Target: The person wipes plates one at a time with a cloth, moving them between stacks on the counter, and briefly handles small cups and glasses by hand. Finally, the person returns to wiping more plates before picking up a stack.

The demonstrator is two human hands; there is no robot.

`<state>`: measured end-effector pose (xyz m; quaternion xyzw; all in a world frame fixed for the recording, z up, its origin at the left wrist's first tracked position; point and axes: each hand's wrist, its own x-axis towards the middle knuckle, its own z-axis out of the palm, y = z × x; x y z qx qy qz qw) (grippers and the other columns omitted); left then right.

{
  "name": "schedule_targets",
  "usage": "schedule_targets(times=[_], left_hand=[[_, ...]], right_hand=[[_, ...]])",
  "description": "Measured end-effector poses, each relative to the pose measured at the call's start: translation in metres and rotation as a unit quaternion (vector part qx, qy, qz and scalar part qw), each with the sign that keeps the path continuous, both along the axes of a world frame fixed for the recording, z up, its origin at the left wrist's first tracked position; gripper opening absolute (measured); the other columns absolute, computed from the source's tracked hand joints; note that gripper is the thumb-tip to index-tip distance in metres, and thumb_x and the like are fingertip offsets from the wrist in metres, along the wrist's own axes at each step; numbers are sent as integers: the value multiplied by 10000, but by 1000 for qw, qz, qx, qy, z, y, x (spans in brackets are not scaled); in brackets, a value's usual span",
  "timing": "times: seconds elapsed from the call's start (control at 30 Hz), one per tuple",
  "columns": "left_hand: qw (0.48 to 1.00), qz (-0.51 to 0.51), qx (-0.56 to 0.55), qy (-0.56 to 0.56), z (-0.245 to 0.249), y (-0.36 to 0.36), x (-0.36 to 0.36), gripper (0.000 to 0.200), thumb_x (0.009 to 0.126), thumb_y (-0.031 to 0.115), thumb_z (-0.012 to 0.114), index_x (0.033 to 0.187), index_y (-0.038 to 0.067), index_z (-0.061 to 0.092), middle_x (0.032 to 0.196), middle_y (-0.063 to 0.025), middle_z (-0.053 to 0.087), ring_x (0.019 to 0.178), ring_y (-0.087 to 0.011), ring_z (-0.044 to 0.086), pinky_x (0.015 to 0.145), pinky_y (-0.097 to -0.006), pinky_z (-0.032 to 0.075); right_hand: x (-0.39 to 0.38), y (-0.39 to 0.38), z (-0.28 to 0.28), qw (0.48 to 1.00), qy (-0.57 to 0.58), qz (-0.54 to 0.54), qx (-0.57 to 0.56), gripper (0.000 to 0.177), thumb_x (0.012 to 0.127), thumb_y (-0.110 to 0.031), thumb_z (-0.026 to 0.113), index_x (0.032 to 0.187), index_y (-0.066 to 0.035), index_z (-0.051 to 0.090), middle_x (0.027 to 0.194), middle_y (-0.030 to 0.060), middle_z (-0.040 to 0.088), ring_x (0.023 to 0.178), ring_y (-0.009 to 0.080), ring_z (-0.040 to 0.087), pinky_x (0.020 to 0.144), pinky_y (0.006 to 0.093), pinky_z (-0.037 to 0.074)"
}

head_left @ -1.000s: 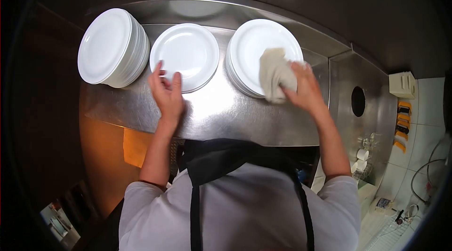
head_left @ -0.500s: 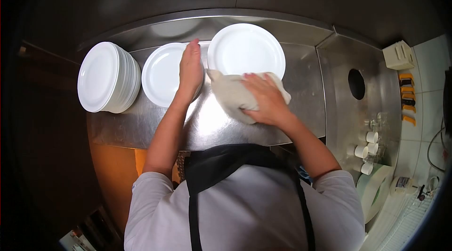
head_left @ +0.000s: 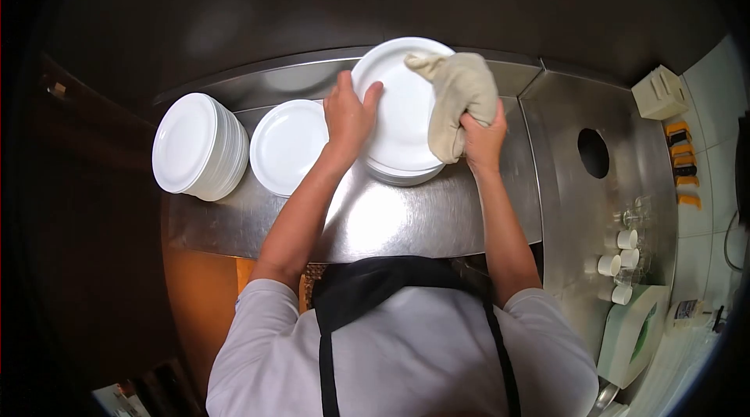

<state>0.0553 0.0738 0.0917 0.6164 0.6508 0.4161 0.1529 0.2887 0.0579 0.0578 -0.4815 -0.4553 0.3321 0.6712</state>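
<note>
A white plate (head_left: 400, 116) is lifted and tilted above a short stack of plates (head_left: 405, 178). My left hand (head_left: 349, 116) grips its left rim, thumb on the front and fingers around the edge. In my right hand (head_left: 486, 138) is a bunched beige cloth (head_left: 465, 96), pressed against the right side of that same plate. To the left of my left hand lies another white plate (head_left: 287, 147) on the steel counter (head_left: 375, 218). Farther left stands a tall stack of white plates (head_left: 201, 147).
A raised steel ledge (head_left: 266, 77) runs along the back of the counter. On the right, a steel surface has a dark round hole (head_left: 593, 153), several small white cups (head_left: 627, 239) and glasses. Orange-handled items (head_left: 684, 159) hang on the tiled wall beside a white box (head_left: 660, 93).
My left hand has moved right from the middle plate to the right-hand plate, which is now raised and tilted. The cloth in my right hand has gone up to that plate's right side.
</note>
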Motion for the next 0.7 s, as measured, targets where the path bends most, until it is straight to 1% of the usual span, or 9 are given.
schedule_targets(times=[0.03, 0.17, 0.2, 0.3, 0.47, 0.53, 0.57, 0.6, 0.7], left_hand=[[999, 38, 10, -12, 10, -1, 1, 397, 944, 339, 641, 1076, -29, 572, 985, -251, 708, 938, -402, 690, 807, -433, 531], [979, 74, 83, -169, 32, 15, -3, 532, 1003, 542, 485, 905, 28, 582, 827, -185, 688, 777, -367, 671, 723, -443, 507], [974, 63, 125, -181, 21, 21, 0, 530, 1003, 539, 488, 904, 27, 584, 824, -181, 687, 774, -360, 668, 722, -438, 506], [957, 15, 162, -240, -11, 9, 9, 522, 1002, 529, 497, 901, 25, 588, 815, -169, 682, 765, -339, 659, 717, -425, 504], [945, 9, 132, -300, -34, -40, -33, 510, 1002, 514, 512, 896, 22, 594, 799, -150, 673, 749, -305, 643, 710, -403, 500], [942, 22, 117, -313, -42, -62, -60, 505, 1002, 508, 518, 894, 21, 597, 793, -143, 670, 743, -291, 637, 707, -394, 499], [942, 27, 106, -316, -48, -75, -69, 502, 1002, 504, 521, 893, 20, 599, 789, -139, 668, 739, -284, 634, 705, -389, 498], [943, 31, 96, -318, -55, -87, -74, 500, 1002, 501, 524, 892, 20, 600, 786, -135, 667, 736, -278, 631, 704, -385, 497], [943, 47, 75, -322, -76, -117, -75, 492, 1002, 492, 533, 889, 18, 604, 777, -124, 662, 727, -257, 621, 699, -371, 495]], right_hand=[[-3, -7, 16, 999, 28, 7, 39, 487, 733, -52, 695, 1203, 23, 592, 1076, 84, 680, 991, 193, 659, 870, 310, 521], [-27, -57, 59, 926, 250, 266, 96, 546, 824, -145, 719, 1308, 21, 529, 1162, 94, 656, 1083, 230, 633, 958, 362, 505], [-75, -52, 54, 989, -13, 76, 129, 605, 843, -189, 726, 1358, 15, 481, 1234, 109, 623, 1149, 249, 601, 1001, 388, 481], [-89, -53, 95, 936, 101, 337, -18, 836, 857, -286, 740, 1497, -15, 274, 1490, 145, 375, 1356, 265, 419, 1130, 393, 355], [-150, -60, -29, 772, 282, 564, -76, 898, 870, -289, 726, 1543, -10, 200, 1555, 151, 324, 1424, 264, 359, 1188, 368, 286], [-166, -103, 19, 896, 23, 420, 142, 919, 836, -347, 741, 1517, 25, 249, 1517, 211, 376, 1414, 349, 376, 1197, 448, 272], [-153, -116, 66, 867, -198, 366, 275, 939, 758, -441, 771, 1475, 20, 377, 1511, 250, 375, 1403, 441, 360, 1194, 514, 242], [-159, -116, 86, 861, -165, 368, 311, 909, 691, -477, 784, 1403, 9, 497, 1493, 267, 395, 1385, 500, 355, 1187, 556, 222], [-168, -78, 122, 850, -199, 336, 353, 876, 653, -426, 806, 1375, -13, 529, 1457, 260, 446, 1373, 442, 407, 1157, 526, 291]])
